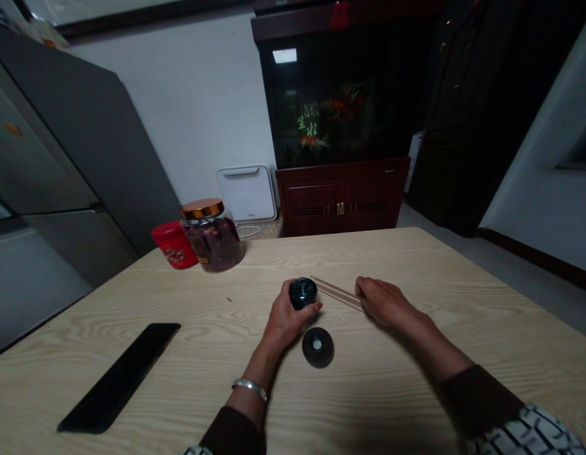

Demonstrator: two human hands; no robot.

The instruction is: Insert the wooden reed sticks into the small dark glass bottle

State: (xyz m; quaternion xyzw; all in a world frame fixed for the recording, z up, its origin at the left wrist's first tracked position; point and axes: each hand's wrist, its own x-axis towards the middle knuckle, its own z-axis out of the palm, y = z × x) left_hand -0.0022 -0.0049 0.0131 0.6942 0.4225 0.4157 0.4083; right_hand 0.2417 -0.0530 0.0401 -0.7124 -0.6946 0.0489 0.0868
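My left hand [287, 317] is wrapped round a small dark glass bottle [303, 292] over the middle of the table. Thin brown sticks [339, 293] are pinched in my right hand [382, 300], and their far ends point left toward the bottle. Whether the sticks touch the bottle, I cannot tell. Just below the bottle, a round black cap [318, 347] lies on the table with its hollow side up and a pale centre showing.
On the wooden table [392, 392], a long black tray-like piece [119, 379] lies at the left. A red tub [175, 245] and a large copper-lidded jar [214, 240] stand at the back left. Past the table are a fridge [74, 126] and a fish tank [340, 107].
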